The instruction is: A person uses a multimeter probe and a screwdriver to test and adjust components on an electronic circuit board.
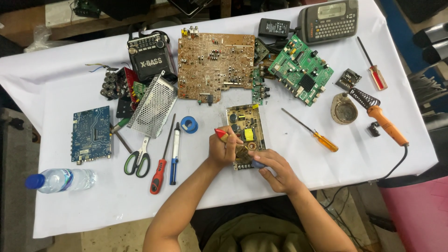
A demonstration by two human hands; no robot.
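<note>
A small tan power-supply board (pixel 246 128) with yellow and black parts lies on the white-covered table (pixel 84 205) in front of me. My left hand (pixel 224 148) grips a tool with a red and yellow handle (pixel 220 135), its tip down at the board's near left corner. My right hand (pixel 273 169) rests at the board's near edge, fingers pinched around a small blue object (pixel 258 164) that is mostly hidden.
A large brown circuit board (pixel 214 63), a green board (pixel 301 70), a blue board (pixel 91 134), perforated metal cover (pixel 153 107), scissors (pixel 138 158), screwdrivers (pixel 159 170) (pixel 311 131), soldering iron (pixel 386 125), solder roll (pixel 189 124), water bottle (pixel 58 180), black radio (pixel 148 55).
</note>
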